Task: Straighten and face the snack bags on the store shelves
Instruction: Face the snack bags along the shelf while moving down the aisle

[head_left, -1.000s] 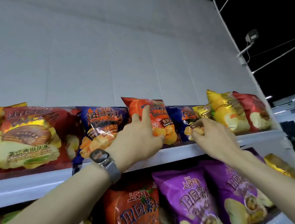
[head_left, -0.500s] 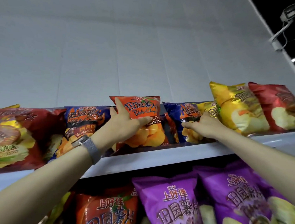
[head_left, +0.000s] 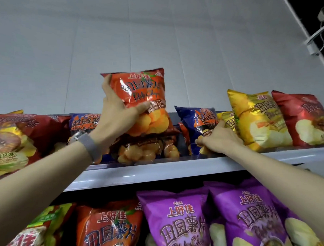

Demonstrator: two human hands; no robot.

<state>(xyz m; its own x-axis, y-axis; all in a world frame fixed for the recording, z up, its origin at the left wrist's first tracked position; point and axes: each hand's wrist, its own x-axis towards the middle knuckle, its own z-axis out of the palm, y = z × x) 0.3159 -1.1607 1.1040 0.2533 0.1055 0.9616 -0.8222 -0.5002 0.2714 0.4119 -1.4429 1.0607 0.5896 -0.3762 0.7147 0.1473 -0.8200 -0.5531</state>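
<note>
My left hand (head_left: 117, 111) grips an orange chip bag (head_left: 145, 96) by its left side and holds it upright, lifted above the top shelf (head_left: 155, 171). Behind and below it lies a dark bag (head_left: 147, 148) showing round snacks. My right hand (head_left: 219, 140) grips the lower edge of a blue chip bag (head_left: 198, 122) that leans on the shelf, next to a small yellow bag (head_left: 229, 120). A large yellow bag (head_left: 258, 117) and a red bag (head_left: 302, 119) stand to the right.
On the top shelf's left sit a blue bag (head_left: 83, 121) and a big red bag (head_left: 17, 139). The lower shelf holds purple bags (head_left: 181, 222), an orange bag (head_left: 108, 230) and a green-topped bag (head_left: 41, 221). A white wall panel rises behind.
My left hand has lifted the orange bag up off the shelf and stood it upright. My right hand has closed on the blue bag's lower edge.
</note>
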